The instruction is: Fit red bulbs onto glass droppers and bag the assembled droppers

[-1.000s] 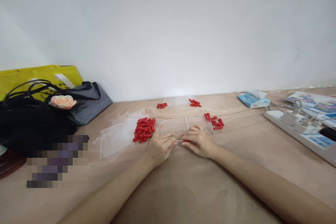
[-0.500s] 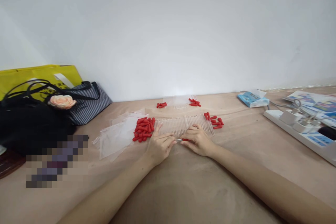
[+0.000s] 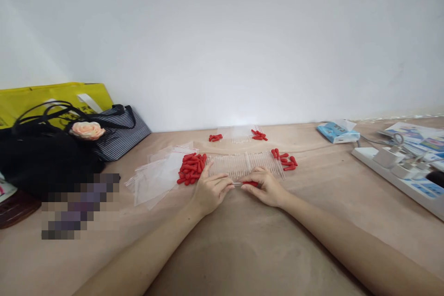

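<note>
Tube row (image 3: pixel 229 165) laid out on desk (image 3: pixel 222 259). Nr side of row: clear tube (image 3: pixel 237 184) pinched in L hand (image 3: pixel 212 193), red bulb (image 3: pixel 251 183) gripped in R hand (image 3: pixel 266 188), tube & bulb held in line; whether tube is seated in bulb can't be told. Bulb pile (image 3: pixel 191 169) heaped at row's L end, clear bags (image 3: pixel 156 180) spread farther L of row; smaller bulb cluster (image 3: pixel 289 163) laid at row's R end. Tissue pk (image 3: pixel 337 133) set well R of row.

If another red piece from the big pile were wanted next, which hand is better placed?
Probably the left hand: it is close beside the big red pile, while the right hand is farther away, holding a red piece. The left would first have to release its thin clear tube.
</note>
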Motion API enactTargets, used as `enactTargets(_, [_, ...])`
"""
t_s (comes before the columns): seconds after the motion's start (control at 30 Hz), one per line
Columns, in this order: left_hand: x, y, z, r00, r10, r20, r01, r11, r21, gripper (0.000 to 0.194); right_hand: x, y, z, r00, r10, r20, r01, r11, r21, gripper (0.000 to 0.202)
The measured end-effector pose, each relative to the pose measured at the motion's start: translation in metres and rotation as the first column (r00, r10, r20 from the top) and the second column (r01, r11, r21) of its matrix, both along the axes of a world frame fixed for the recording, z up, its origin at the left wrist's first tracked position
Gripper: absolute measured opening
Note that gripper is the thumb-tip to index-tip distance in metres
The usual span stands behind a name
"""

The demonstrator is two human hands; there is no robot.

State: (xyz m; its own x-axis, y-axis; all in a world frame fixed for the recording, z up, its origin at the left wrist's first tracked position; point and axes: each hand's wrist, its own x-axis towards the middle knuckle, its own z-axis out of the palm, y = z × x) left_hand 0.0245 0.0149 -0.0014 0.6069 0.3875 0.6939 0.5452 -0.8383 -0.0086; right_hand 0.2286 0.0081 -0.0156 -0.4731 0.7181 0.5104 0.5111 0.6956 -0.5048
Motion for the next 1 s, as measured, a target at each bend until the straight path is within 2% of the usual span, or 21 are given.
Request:
enactTargets(0.17, [0.0008, -0.0015, -0.0008, 1.000, -0.008, 0.019, 0.008, 1.000, 0.009, 0.012, -0.0080, -0.0008, 0.0006, 0.994, -0.008, -0.110, 0.002, 0.998, -0.058, 0.017])
enactTargets(0.33, [0.0021, -0.0026, -0.0010, 1.000, -0.017, 0.024, 0.017, 1.000, 0.022, 0.013, -0.0094, 0.0012, -0.0018, 0.989, 0.022, -0.144, -0.035, 0.996, -0.085, 0.016])
enactTargets(0.57, [-0.0007, -0.0002, -0.0037, 1.000, 0.006, 0.013, -0.006, 0.999, -0.038, 0.012, -0.0022, 0.0042, -0.0004, 0.979, 0.015, -0.202, -0.057, 0.977, -0.207, 0.021])
enactTargets(0.67, [-0.0011, 0.0000, -0.0036, 1.000, 0.003, 0.022, -0.002, 0.999, -0.048, 0.011, 0.0001, 0.0032, -0.0002, 0.960, -0.006, -0.279, -0.076, 0.956, -0.283, 0.027])
enactTargets(0.8, [-0.0007, -0.0017, -0.0031, 0.999, -0.006, 0.044, 0.009, 0.998, -0.064, 0.012, -0.0025, 0.0020, -0.0013, 0.918, -0.021, -0.396, -0.135, 0.923, -0.360, 0.024])
enactTargets(1.0, [0.0004, -0.0047, -0.0023, 0.998, 0.000, 0.060, 0.006, 0.995, -0.096, 0.014, -0.0075, 0.0024, -0.0015, 0.849, -0.060, -0.524, -0.233, 0.849, -0.474, 0.026])
